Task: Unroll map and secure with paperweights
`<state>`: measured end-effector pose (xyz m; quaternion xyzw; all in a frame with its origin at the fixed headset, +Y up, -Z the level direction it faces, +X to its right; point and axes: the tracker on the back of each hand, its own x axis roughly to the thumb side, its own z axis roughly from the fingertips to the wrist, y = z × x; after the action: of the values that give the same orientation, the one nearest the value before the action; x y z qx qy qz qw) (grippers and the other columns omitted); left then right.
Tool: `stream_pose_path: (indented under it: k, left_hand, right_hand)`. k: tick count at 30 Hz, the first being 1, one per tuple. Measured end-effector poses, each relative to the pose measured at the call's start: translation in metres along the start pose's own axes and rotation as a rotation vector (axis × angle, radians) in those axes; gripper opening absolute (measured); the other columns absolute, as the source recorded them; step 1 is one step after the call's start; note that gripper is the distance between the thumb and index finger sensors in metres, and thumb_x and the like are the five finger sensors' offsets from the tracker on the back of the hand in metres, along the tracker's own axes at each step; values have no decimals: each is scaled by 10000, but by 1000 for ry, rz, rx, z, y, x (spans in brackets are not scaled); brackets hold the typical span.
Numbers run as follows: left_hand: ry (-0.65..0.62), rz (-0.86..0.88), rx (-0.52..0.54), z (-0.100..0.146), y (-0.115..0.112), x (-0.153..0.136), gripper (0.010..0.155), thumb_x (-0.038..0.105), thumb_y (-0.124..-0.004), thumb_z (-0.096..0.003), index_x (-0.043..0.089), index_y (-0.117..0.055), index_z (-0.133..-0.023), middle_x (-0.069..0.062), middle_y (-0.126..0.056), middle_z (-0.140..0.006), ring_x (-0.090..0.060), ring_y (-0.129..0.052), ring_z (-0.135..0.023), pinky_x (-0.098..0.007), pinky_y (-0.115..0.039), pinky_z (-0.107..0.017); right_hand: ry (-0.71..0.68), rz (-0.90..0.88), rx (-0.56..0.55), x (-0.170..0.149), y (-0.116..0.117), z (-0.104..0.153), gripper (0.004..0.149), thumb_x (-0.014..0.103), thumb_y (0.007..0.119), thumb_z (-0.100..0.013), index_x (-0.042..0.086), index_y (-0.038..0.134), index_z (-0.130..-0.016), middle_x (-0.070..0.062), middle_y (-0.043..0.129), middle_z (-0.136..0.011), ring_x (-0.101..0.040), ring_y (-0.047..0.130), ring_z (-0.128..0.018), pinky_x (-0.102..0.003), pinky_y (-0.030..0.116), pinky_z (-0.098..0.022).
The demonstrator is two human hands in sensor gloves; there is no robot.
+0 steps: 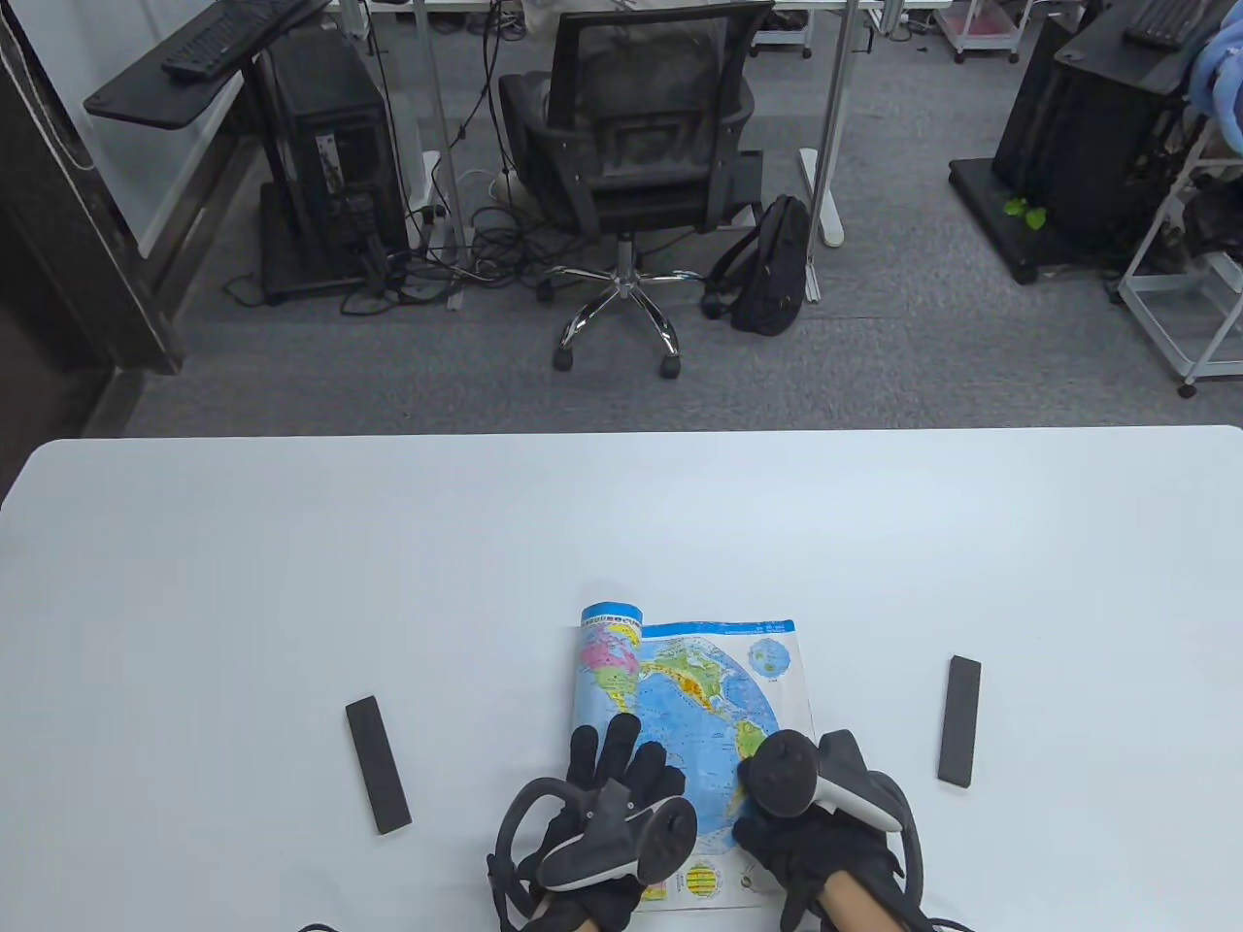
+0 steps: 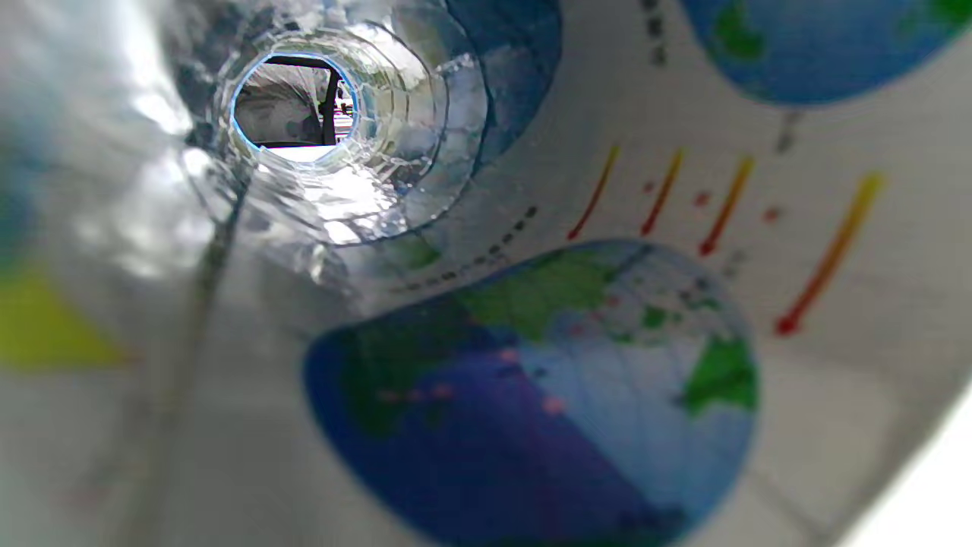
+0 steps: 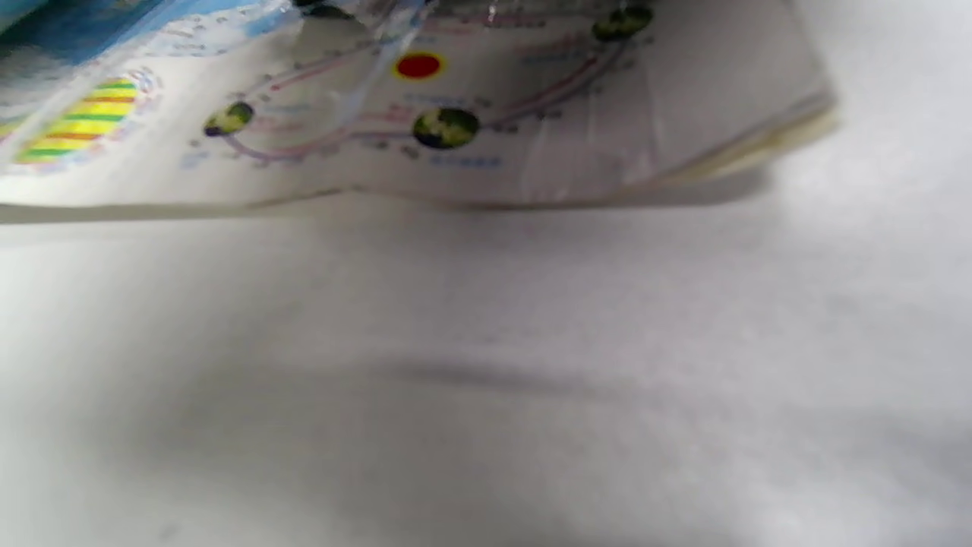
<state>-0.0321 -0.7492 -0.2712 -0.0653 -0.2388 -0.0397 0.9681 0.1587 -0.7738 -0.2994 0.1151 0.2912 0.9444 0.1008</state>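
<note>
The map's (image 1: 699,699) roll (image 1: 610,670) seemingly runs straight away from the hands.

Glossy paper map (image 1: 694,694), matt table (image 1: 291,582)

Half-unrolled map (image 1: 694,699) lies between two black paperweights (image 1: 377,764), (image 1: 959,720).

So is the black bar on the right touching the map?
Apart. The table view shows bare white table between the right paperweight and the map.
</note>
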Motion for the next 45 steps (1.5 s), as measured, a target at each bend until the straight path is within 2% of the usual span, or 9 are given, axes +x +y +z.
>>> stream_pose_path:
  k: [5, 9, 11, 18, 24, 28, 36, 39, 45]
  left_hand:
    - [60, 104, -55, 5, 0, -7, 530, 411, -637, -559, 274, -589, -1068, -69, -554, -1147, -398, -326, -1057, -620, -237, -696]
    - [109, 154, -47, 10, 3, -13, 584, 473, -615, -561, 252, -525, -1094, -91, -459, -1167, -456, -336, -1037, -633, -375, -702]
    - [141, 160, -57, 11, 5, -17, 604, 487, -609, -563, 242, -495, -1103, -99, -404, -1175, -476, -344, -1029, -632, -414, -699]
    - [225, 171, -98, 16, 4, -31, 671, 520, -591, -566, 196, -394, -1120, -152, -230, -1169, -510, -391, -1006, -605, -490, -689]
    - [270, 229, -140, 16, -2, -40, 717, 540, -581, -566, 153, -339, -1118, -236, -217, -1144, -525, -465, -990, -601, -532, -675]
    - [275, 249, -178, 14, -6, -43, 745, 565, -566, -561, 131, -309, -1110, -273, -287, -1130, -498, -506, -995, -597, -545, -673]
    - [308, 231, -191, 10, -13, -41, 795, 605, -532, -550, 93, -261, -1095, -310, -300, -1109, -508, -514, -987, -609, -542, -666]
    - [294, 199, -225, 7, -18, -37, 824, 596, -539, -555, 88, -149, -1074, -362, -242, -1084, -550, -471, -974, -630, -518, -663]
    - [302, 85, -260, 4, -21, -31, 812, 565, -553, -567, 124, -86, -1064, -353, -148, -1081, -557, -374, -986, -641, -460, -678]
  right_hand:
    - [6, -63, 8, -6, -6, 1, 558, 337, 563, -616, 83, 331, -1055, -407, 91, -992, -664, 107, -813, -748, 241, -533]
    - [5, -91, -3, -10, -5, 3, 577, 415, 504, -626, 79, 326, -1060, -399, 94, -996, -654, 114, -828, -754, 229, -528]
    - [37, -44, -3, -8, -5, 2, 614, 438, 491, -626, 55, 286, -1059, -396, 103, -998, -650, 133, -840, -754, 231, -530]
    - [122, 62, 31, -4, -2, -1, 623, 505, 378, -620, 124, 144, -1055, -440, 45, -983, -686, 94, -829, -774, 200, -524]
    - [162, 35, 15, -18, -5, 0, 639, 485, 472, -621, 123, 152, -1040, -423, 20, -978, -674, 62, -822, -770, 181, -526]
    - [166, -4, -17, -25, -8, 1, 741, 461, 509, -614, -70, 195, -1024, -422, 43, -983, -668, 56, -815, -771, 179, -522]
    - [143, -25, -10, -31, -8, 2, 748, 451, 554, -608, -33, 166, -1027, -424, 29, -965, -672, 73, -811, -769, 202, -527]
    - [152, 9, -2, -28, -6, 0, 679, 468, 544, -609, 133, 135, -1036, -442, 17, -958, -689, 70, -802, -777, 206, -523]
    - [152, 3, -12, -28, -6, 0, 677, 468, 554, -606, 129, 167, -1047, -439, 25, -961, -687, 76, -802, -774, 212, -526]
